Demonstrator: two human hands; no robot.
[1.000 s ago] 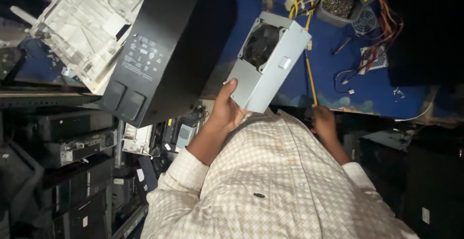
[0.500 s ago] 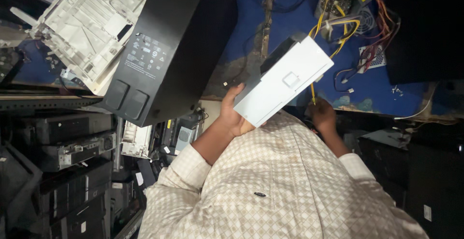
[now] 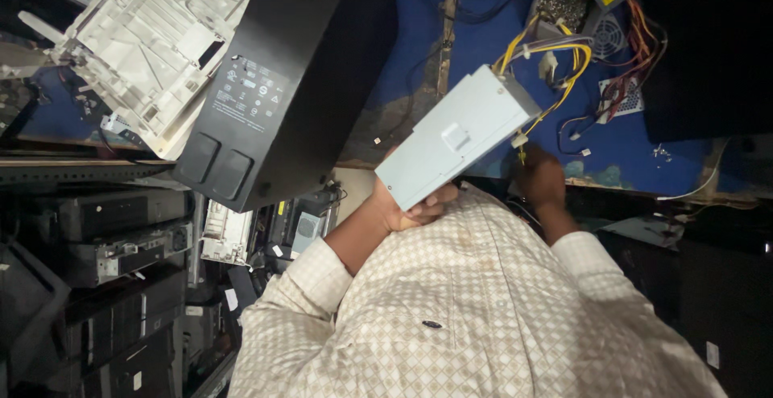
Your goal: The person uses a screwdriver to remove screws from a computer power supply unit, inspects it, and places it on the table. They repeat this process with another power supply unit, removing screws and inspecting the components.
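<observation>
The left hand (image 3: 415,209) has its grip wrapped around the lower end of a grey power supply box (image 3: 455,136), held tilted at centre frame. The right hand (image 3: 541,177) pinches its yellow wires (image 3: 555,96) over the blue bench (image 3: 483,36), beside a black computer case (image 3: 274,84).

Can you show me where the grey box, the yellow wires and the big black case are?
Grey box (image 3: 455,136): head view, on its flat side panel.
Yellow wires (image 3: 564,72): head view, on the loop beside the box's end.
Black case (image 3: 282,84): head view, on its wide dark panel.
</observation>
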